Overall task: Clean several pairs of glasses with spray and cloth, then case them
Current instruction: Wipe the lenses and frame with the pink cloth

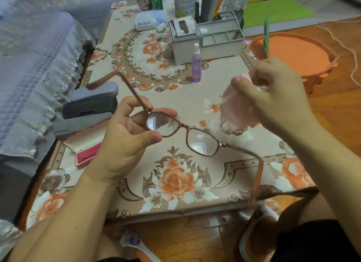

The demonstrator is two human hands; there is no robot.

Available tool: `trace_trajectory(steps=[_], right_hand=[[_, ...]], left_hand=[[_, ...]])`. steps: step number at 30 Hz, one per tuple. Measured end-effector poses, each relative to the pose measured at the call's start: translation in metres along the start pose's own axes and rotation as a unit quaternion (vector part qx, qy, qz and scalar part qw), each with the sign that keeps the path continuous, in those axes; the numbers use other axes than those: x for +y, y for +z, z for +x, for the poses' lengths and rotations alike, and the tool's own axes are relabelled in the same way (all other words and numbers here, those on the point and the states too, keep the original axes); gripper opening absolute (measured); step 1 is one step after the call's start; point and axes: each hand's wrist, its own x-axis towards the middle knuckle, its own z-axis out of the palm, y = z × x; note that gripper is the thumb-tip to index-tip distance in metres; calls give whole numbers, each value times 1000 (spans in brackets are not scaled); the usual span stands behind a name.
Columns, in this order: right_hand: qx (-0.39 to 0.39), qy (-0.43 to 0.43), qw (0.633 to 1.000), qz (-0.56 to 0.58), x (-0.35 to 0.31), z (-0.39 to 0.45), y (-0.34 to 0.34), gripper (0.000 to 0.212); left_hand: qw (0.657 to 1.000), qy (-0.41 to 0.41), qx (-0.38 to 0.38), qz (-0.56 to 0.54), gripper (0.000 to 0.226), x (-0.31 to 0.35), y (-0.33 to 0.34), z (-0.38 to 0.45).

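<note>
While we look down through the head camera, we hold one pair of glasses [185, 133] in the air above the middle of the desk [195, 97], its temples unfolded. Our left hand [125, 142] pinches the frame at the rim of one lens, thumb below and fingers curled over the top by the hinge. Our right hand [273, 93] is raised just beside the glasses, its fingers gripping a pale pink cloth [237, 109] that hangs down and does not touch the lenses.

A purple spray bottle [196, 63] stands upright further back on the desk, in front of a grey organiser box [205, 37], with no hand on it. Near the left edge lie dark grey cases [91, 103] stacked together and an open red case [88, 154] in front of them; whether any pair lies inside them we cannot tell.

We judge that we are in the wiping step for this pair: the cloth is ready, the rubbing of both lenses is not yet finished, and casing is left. How many pairs are already done we cannot tell.
</note>
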Motion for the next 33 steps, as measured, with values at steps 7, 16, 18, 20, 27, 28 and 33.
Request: trace_trajectory(steps=[7, 16, 18, 20, 27, 28, 33], right_hand=[[-110, 115, 978, 137, -7, -8, 9, 12], [-377, 166, 810, 417, -30, -38, 17, 28], [-362, 173, 827, 392, -25, -32, 18, 28], [-374, 182, 829, 374, -20, -32, 21, 21], [-455, 165, 826, 290, -23, -40, 26, 15], [-460, 166, 821, 295, -23, -41, 26, 11], [-521, 150, 789, 289, -22, -45, 26, 10]], left_hand=[[1000, -16, -10, 15, 63, -3, 4, -1], [999, -20, 26, 40, 48, 2, 0, 3], [999, -15, 22, 45, 47, 4, -2, 3], [998, -14, 2, 56, 47, 2, -2, 3], [991, -15, -55, 120, 55, -6, 4, -1], [991, -15, -53, 125, 56, -7, 4, -1], [987, -28, -42, 151, 50, -4, 4, -4]])
